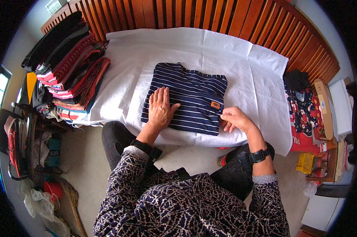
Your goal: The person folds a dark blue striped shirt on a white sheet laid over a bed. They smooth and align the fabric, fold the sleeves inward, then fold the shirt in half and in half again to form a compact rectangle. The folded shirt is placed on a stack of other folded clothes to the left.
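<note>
A navy garment with white stripes lies folded into a rough rectangle on a white cloth. Near its right edge it bears a small orange-brown patch. My left hand rests palm down on the garment's left part, fingers extended and nothing gripped. At the lower right edge is my right hand, its thumb and index finger brought together at the garment's edge; whether fabric is pinched between them cannot be made out.
A tall stack of folded clothes stands at the left. A slatted wooden headboard runs behind the cloth. At the right are patterned fabrics, a cardboard piece and a yellow basket. A straw broom is at lower left.
</note>
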Available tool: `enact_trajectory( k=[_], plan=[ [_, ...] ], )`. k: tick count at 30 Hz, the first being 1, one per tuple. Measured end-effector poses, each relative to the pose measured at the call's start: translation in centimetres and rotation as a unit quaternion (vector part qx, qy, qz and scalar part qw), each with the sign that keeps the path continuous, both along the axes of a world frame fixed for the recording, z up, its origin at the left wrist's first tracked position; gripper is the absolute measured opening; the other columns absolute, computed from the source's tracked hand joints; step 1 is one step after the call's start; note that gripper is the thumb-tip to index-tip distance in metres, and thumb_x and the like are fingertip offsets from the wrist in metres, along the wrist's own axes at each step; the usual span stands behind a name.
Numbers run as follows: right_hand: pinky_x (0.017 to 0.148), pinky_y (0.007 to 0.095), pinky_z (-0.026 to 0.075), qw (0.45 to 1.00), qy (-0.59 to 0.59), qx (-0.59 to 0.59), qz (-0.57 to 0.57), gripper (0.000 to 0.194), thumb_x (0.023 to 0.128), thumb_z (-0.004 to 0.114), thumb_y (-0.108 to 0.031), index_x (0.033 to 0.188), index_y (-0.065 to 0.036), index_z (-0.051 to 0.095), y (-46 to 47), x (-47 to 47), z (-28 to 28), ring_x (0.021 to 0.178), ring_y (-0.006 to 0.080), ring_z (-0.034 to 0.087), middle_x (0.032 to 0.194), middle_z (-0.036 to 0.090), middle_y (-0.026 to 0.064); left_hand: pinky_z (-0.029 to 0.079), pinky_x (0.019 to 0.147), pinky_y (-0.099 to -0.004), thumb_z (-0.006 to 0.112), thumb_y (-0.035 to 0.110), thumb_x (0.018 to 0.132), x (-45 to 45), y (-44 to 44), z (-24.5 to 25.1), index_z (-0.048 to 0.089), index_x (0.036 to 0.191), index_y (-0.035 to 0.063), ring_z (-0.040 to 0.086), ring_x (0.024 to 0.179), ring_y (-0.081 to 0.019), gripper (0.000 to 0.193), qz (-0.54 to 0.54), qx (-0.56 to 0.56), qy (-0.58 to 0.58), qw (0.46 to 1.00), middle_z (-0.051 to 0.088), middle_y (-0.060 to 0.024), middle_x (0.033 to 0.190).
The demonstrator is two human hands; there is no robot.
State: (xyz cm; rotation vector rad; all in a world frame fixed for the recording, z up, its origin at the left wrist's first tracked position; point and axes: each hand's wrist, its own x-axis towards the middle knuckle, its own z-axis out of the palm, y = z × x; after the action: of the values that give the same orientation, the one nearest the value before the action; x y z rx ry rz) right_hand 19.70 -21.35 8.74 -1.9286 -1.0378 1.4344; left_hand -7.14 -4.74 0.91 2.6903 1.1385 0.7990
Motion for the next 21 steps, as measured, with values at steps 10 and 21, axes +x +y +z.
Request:
enact_trajectory(
  k=[10,21],
  plan=[
    [0.037,0.022,0.044,0.991,0.113,0.073,0.003,0.017,0.089,0.066,-0.013,0.076,-0.003,0.062,-1.9,-2.2,-1.8,0.046,0.0075,0.053,0.063,0.059,0.0027,0.028,0.111,-0.0528,0.063,0.046,0.088,-0.9,-0.7,0.8,0.046,0.136,-0.0021,0.042,0.13,-0.0339,0.069,0.004,0.008,-0.003,1.0,0.048,-0.0166,0.137],
    [0.037,0.022,0.04,0.988,0.101,0.113,0.019,0.023,0.088,0.063,-0.014,0.07,-0.007,0.05,-2.6,-1.2,0.0,0.046,0.0056,0.048,0.063,0.055,0.0012,0.025,0.112,-0.0529,0.061,0.045,0.09,-2.8,-0.2,-0.2,0.045,0.138,-0.0009,0.038,0.135,-0.0341,0.069,0.029,-0.02,0.006,0.999,0.045,-0.0171,0.143]
  ],
)
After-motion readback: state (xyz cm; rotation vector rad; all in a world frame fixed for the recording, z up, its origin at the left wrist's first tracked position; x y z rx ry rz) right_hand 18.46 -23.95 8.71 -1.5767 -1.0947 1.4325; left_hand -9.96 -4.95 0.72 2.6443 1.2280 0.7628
